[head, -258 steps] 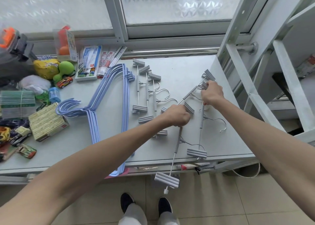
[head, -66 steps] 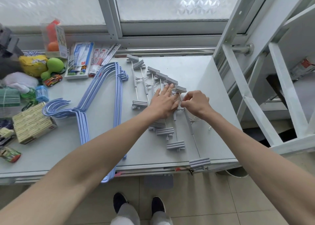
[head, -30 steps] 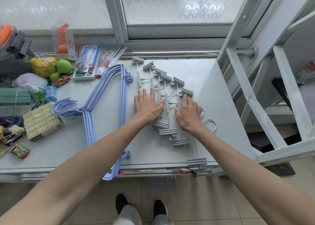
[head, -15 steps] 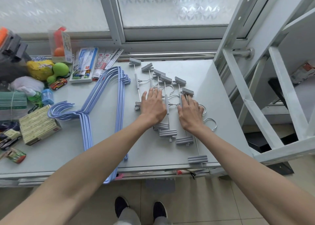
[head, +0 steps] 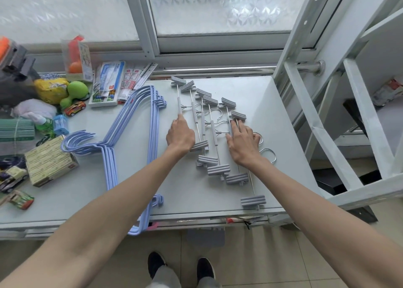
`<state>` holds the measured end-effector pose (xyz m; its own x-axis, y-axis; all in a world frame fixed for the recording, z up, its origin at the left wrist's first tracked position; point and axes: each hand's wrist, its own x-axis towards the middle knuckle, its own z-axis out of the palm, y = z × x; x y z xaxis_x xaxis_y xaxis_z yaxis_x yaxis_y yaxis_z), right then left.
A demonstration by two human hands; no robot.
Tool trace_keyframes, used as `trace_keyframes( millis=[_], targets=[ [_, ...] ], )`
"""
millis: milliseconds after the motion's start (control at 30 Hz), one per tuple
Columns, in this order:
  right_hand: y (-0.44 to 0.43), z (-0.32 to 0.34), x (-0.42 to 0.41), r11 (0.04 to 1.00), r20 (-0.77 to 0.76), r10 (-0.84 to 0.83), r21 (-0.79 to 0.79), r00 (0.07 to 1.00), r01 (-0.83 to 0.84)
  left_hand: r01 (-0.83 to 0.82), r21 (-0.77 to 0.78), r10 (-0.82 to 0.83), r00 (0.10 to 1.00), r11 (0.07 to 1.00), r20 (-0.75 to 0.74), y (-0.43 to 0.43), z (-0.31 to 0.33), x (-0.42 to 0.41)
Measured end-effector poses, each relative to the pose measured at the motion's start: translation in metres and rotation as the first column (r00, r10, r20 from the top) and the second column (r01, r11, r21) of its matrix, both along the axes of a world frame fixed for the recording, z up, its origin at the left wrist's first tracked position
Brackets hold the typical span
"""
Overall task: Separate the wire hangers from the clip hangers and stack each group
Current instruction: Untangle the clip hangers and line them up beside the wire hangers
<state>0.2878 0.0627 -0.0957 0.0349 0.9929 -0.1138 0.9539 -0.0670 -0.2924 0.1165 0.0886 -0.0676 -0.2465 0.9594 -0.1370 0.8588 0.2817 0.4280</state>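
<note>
Several grey clip hangers [head: 214, 135] lie side by side in a staggered row on the right half of the white table [head: 187, 200], bars pointing away from me, metal hooks to the right. A stack of blue wire hangers [head: 135, 122] lies to their left, hooks pointing left, one corner hanging over the front edge. My left hand [head: 180, 135] has its fingers closed on the bar of the leftmost clip hanger [head: 179, 101]. My right hand [head: 243, 143] lies flat, fingers spread, on the bars at the right of the row.
The table's left end is crowded with a yellow-green box [head: 49, 160], toy cars [head: 75, 108], a green toy [head: 75, 91], packets [head: 109, 80] and bottles. A window frame runs along the back. A white metal ladder frame [head: 322, 113] stands at the right. My shoes show on the floor below.
My left hand slid left off the middle of the row and closed on the leftmost clip hanger's bar. My right hand stayed flat on the right side of the row.
</note>
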Motion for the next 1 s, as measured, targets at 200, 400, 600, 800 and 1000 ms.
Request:
trace_keyframes(
  millis=[200, 400, 600, 800, 1000],
  targets=[
    [0.000, 0.002, -0.003, 1.000, 0.018, -0.004, 0.009, 1.000, 0.004, 0.037, 0.014, -0.037, 0.999, 0.999, -0.005, -0.002, -0.004, 0.003],
    [-0.001, 0.001, -0.007, 1.000, 0.012, -0.012, 0.011, 1.000, 0.012, 0.071, 0.026, -0.073, 0.992, 0.997, 0.104, -0.001, -0.011, -0.002],
    [0.002, 0.000, -0.008, 1.000, -0.005, -0.014, 0.018, 1.000, 0.014, 0.285, 0.070, -0.279, 0.957, 0.956, -0.085, -0.001, -0.027, -0.007],
    [0.012, 0.004, -0.010, 0.998, -0.063, -0.064, 0.014, 0.996, 0.065, 0.485, 0.232, -0.435, 0.869, 0.843, -0.238, -0.006, -0.018, -0.001],
    [0.023, 0.007, -0.008, 0.997, -0.066, -0.068, 0.023, 0.996, 0.069, 0.644, 0.045, -0.616, 0.748, 0.764, -0.246, -0.001, -0.010, 0.017]
  ],
)
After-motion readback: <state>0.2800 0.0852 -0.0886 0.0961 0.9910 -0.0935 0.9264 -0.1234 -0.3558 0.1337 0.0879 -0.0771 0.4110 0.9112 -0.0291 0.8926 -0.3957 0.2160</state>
